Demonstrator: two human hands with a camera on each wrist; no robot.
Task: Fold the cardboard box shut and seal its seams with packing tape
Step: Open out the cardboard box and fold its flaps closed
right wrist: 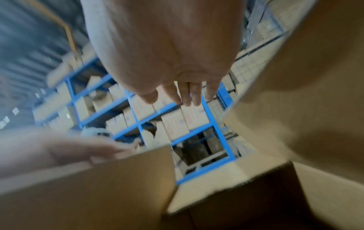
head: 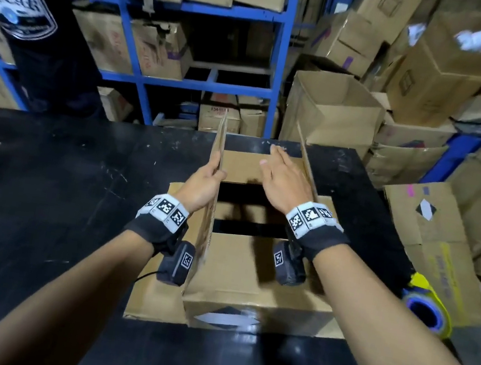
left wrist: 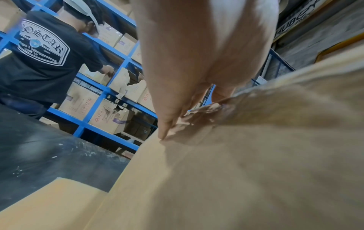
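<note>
An open cardboard box (head: pixel 248 279) stands on the black table (head: pixel 42 181), its near and far short flaps folded inward. The left long flap (head: pixel 203 240) stands upright. My left hand (head: pixel 204 182) pinches its top edge, thumb inside and fingers along the outer face (left wrist: pixel 256 155). My right hand (head: pixel 281 176) hovers flat over the far flap (head: pixel 242 166) with straight fingers, just left of the upright right flap (head: pixel 309 165), holding nothing. A yellow tape roll (head: pixel 427 312) with a blue core lies at the table's right edge. In the right wrist view, straight fingers (right wrist: pixel 189 95) reach between both flaps.
A person in a black T-shirt (head: pixel 27 19) works at the blue shelving (head: pixel 204 87) behind the table, back left. Open and stacked cartons (head: pixel 334 109) crowd the floor to the right. A flat cardboard sheet (head: pixel 149 304) lies under the box.
</note>
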